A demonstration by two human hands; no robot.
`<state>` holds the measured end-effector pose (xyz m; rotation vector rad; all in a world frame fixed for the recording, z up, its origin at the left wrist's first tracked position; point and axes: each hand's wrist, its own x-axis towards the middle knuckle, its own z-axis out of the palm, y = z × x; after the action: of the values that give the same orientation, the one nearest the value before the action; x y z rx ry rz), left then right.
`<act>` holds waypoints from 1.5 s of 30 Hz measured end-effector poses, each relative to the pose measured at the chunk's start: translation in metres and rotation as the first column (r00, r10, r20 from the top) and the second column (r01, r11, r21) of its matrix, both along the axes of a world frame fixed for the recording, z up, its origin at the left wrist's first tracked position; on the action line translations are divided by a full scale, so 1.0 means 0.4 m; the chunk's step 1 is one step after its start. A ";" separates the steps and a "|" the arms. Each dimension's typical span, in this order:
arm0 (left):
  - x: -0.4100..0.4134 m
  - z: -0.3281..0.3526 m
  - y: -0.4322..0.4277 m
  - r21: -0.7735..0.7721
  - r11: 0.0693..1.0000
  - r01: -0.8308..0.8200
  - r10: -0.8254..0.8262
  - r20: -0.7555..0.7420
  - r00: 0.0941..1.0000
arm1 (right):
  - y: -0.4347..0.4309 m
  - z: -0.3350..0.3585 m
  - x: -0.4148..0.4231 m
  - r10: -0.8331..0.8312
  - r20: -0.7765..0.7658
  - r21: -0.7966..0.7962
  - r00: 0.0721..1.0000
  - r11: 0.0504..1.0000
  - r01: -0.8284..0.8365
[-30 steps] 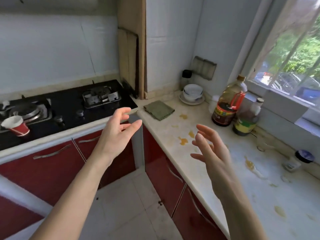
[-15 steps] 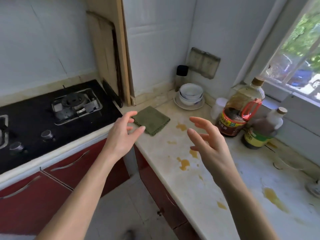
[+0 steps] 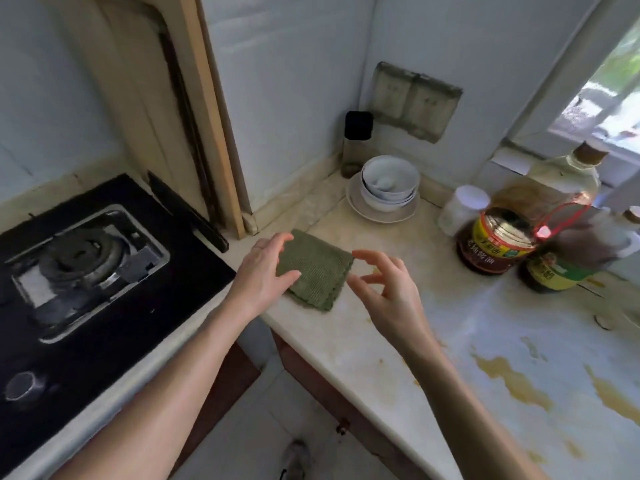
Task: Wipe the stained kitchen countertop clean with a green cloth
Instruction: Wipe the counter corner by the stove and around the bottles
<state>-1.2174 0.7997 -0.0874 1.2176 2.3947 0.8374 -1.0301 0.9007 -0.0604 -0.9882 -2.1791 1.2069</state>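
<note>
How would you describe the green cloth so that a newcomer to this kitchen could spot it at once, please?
Start at the black gas hob; the pale stone countertop begins right of it. At that corner, in front of the stacked white bowls, lies a folded square cloth. It is the only green, ribbed thing there, unlike the brown bottles further right.

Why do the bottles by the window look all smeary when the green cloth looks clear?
In the head view the large brown oil bottle with the red handle is smeared, probably by camera motion; the window beside it glares white; the folded green cloth, near the middle, looks sharper.
</note>
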 end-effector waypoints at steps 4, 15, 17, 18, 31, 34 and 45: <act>-0.071 -0.075 0.049 -0.126 0.989 0.076 -0.083 -0.049 0.995 | 0.001 -0.063 -0.058 -0.033 0.095 -0.003 0.995 0.999 0.033; -0.124 -0.174 0.162 -0.354 0.914 0.197 -0.276 -0.187 0.943 | 0.054 -0.169 -0.156 -0.013 0.289 0.029 0.957 1.000 0.005; -0.121 -0.173 0.173 -0.361 0.911 0.199 -0.279 -0.182 0.943 | 0.056 -0.186 -0.176 -0.018 0.292 0.021 0.956 1.000 0.013; -0.115 -0.173 0.175 -0.364 0.904 0.225 -0.304 -0.177 0.936 | 0.054 -0.194 -0.183 -0.024 0.295 0.025 0.955 1.000 0.018; -0.130 -0.157 0.098 -0.089 0.992 0.094 -0.107 -0.154 0.982 | 0.047 -0.311 -0.224 0.251 0.682 0.262 0.687 0.793 -0.550; -0.103 -0.140 0.092 -0.066 0.996 0.064 -0.072 -0.127 0.989 | 0.022 -0.343 -0.246 0.222 0.710 0.267 0.668 0.793 -0.547; -0.125 -0.105 0.050 0.021 0.995 -0.100 0.101 -0.040 0.994 | -0.091 -0.358 -0.419 0.222 0.626 0.323 0.747 0.798 -0.508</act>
<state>-1.2674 0.8195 -0.1295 1.1396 2.5049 0.8744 -1.1978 0.8643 -0.2036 -0.7532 -3.0692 0.4576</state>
